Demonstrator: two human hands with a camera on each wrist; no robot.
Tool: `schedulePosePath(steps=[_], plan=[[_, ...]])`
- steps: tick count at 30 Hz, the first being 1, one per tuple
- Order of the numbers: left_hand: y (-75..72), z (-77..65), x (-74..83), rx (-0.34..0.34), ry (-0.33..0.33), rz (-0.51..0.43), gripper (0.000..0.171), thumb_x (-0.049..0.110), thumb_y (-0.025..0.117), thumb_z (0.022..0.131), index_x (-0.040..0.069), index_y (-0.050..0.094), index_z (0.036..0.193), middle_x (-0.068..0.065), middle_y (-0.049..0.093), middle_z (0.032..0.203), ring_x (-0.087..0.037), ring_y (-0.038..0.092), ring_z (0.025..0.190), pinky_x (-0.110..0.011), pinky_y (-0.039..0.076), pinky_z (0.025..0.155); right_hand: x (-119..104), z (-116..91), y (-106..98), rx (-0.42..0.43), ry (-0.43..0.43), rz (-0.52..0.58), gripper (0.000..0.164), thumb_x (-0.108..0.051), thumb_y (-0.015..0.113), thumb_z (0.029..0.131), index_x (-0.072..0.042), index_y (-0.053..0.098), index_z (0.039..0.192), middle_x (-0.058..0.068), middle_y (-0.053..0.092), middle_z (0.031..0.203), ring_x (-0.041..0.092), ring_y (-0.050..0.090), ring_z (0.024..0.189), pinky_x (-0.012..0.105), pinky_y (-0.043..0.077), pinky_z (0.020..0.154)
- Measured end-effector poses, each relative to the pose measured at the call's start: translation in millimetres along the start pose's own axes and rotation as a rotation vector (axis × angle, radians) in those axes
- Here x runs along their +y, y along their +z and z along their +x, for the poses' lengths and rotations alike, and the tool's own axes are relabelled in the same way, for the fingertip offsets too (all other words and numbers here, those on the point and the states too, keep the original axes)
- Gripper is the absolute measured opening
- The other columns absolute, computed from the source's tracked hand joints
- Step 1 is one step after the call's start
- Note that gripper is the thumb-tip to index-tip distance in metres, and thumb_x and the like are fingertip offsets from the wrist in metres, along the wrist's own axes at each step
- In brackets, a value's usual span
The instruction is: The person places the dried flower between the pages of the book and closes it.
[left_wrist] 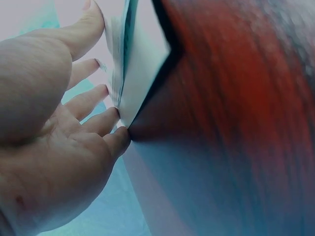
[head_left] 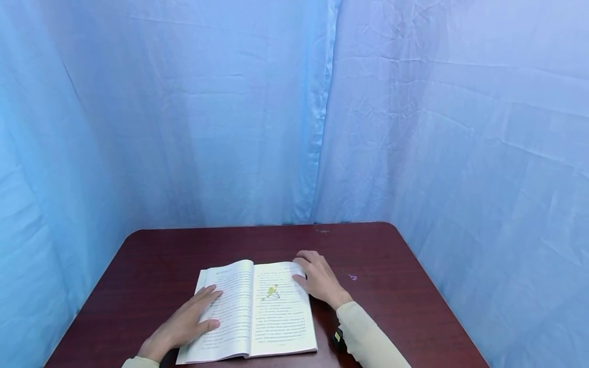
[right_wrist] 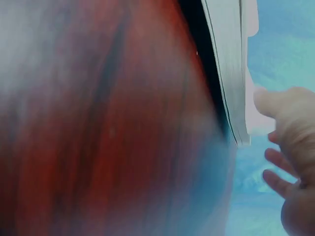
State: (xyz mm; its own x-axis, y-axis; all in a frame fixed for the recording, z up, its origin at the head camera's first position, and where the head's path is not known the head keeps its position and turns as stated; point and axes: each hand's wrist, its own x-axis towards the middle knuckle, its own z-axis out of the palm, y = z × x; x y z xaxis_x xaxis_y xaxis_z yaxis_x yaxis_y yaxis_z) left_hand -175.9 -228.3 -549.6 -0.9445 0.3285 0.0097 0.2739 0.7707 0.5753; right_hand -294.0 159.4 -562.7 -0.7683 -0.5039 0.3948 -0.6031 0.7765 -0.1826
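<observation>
An open book (head_left: 282,322) lies on the table, with printed text on both pages and a small yellow-green picture on the right one. My left hand (head_left: 184,321) rests its straight fingertips on the left page, thumb spread toward the lower part. From the left wrist view, those fingers (left_wrist: 101,120) touch the page near the book's outer edge. At the upper right corner of the right page is my right hand (head_left: 320,280), fingers loosely bent over the corner. The right wrist view shows its thumb (right_wrist: 268,103) close over the page, with the page block (right_wrist: 229,69) beside it.
The dark red-brown table (head_left: 391,306) has rounded far corners. Blue curtains (head_left: 221,128) hang behind it and along both sides. A small purple mark (head_left: 352,277) shows on the tabletop right of the right hand. A dark wrist device (head_left: 339,339) sits at the right sleeve.
</observation>
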Motion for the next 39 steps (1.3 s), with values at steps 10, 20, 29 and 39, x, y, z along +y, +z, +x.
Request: schedulePosePath(steps=[10, 20, 29, 39], plan=[[2.2, 1.3, -3.1, 0.003, 0.008, 0.005, 0.075, 0.028, 0.088, 0.096, 0.002, 0.059, 0.161, -0.029, 0.049, 0.174, -0.057, 0.044, 0.162, -0.074, 0.041, 0.128, -9, 3, -1, 0.150, 0.090, 0.244, 0.008, -0.008, 0.082, 0.104, -0.013, 0.078, 0.098, 0.000, 0.076, 0.091, 0.003, 0.053, 0.067, 0.021, 0.047, 0.064], [1.1, -0.3, -2.8, 0.007, 0.015, -0.006, 0.074, 0.028, 0.087, 0.097, 0.002, 0.059, 0.160, -0.030, 0.048, 0.174, -0.058, 0.045, 0.162, -0.075, 0.041, 0.127, -9, 4, -6, 0.089, 0.156, 0.287, 0.013, -0.013, 0.073, 0.111, -0.008, 0.084, 0.106, 0.005, 0.083, 0.098, 0.000, 0.056, 0.069, 0.023, 0.051, 0.068], [4.3, -6.5, -10.0, 0.062, 0.073, 0.029, 0.070, 0.037, 0.086, 0.100, 0.007, 0.063, 0.159, -0.025, 0.054, 0.171, -0.051, 0.054, 0.157, -0.070, 0.051, 0.122, -12, -15, -21, -0.138, 0.257, 0.574, 0.044, -0.040, 0.062, 0.118, -0.014, 0.068, 0.153, 0.007, 0.081, 0.137, 0.021, 0.080, 0.119, 0.040, 0.065, 0.103], [-1.1, -7.0, -0.5, 0.267, 0.137, -0.041, 0.060, 0.033, 0.075, 0.111, 0.010, 0.059, 0.164, -0.022, 0.055, 0.172, -0.052, 0.049, 0.161, -0.049, 0.045, 0.132, -31, -22, -37, -0.266, 0.142, 0.750, 0.054, -0.038, 0.058, 0.120, -0.014, 0.052, 0.168, 0.016, 0.069, 0.157, 0.026, 0.080, 0.126, 0.029, 0.064, 0.100]])
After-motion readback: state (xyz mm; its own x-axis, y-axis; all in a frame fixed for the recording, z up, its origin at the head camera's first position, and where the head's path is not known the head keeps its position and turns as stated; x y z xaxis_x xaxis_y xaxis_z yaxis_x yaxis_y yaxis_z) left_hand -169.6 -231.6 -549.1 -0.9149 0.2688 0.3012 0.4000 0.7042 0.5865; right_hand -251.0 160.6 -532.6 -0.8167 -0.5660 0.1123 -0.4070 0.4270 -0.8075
